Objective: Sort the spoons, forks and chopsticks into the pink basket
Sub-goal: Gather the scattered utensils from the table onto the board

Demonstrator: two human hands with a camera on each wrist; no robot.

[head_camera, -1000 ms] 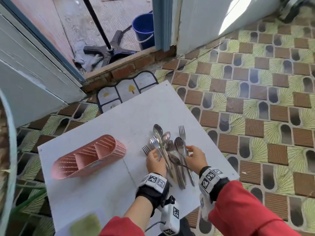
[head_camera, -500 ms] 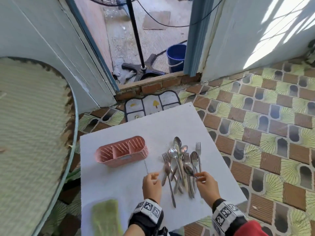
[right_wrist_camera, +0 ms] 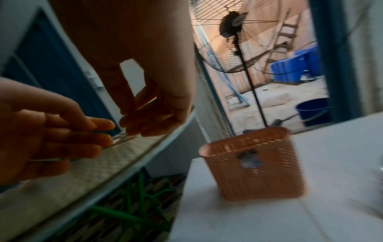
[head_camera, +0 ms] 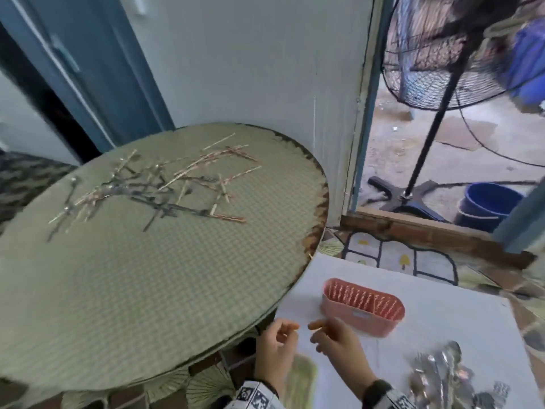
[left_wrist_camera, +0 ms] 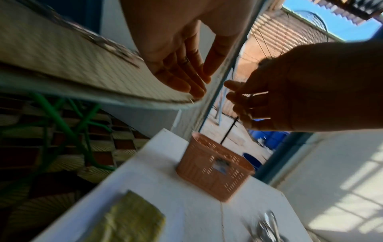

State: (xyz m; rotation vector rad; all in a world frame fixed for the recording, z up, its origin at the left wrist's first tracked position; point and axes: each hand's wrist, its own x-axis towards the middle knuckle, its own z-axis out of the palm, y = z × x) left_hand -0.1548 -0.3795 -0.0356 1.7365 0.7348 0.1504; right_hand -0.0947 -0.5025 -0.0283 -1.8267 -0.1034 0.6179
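Pink basket point(head_camera: 363, 308) stands upright on the white board point(head_camera: 442, 326), opening upward, presumably so utensils can drop in handle-first; it looks empty, so sorting has not begun. One basket. A blurred heap of spoons and forks point(head_camera: 442, 376) lies at 5 o'clock from it; count not determinable. Mixed chopsticks and cutlery point(head_camera: 159, 184) lie scattered on the round table point(head_camera: 147, 290) at 10 o'clock, too blurred to count. Left hand point(head_camera: 275, 346) and right hand point(head_camera: 339, 343) hover empty at the table edge, fingers loosely spread, seemingly reaching toward the scatter.
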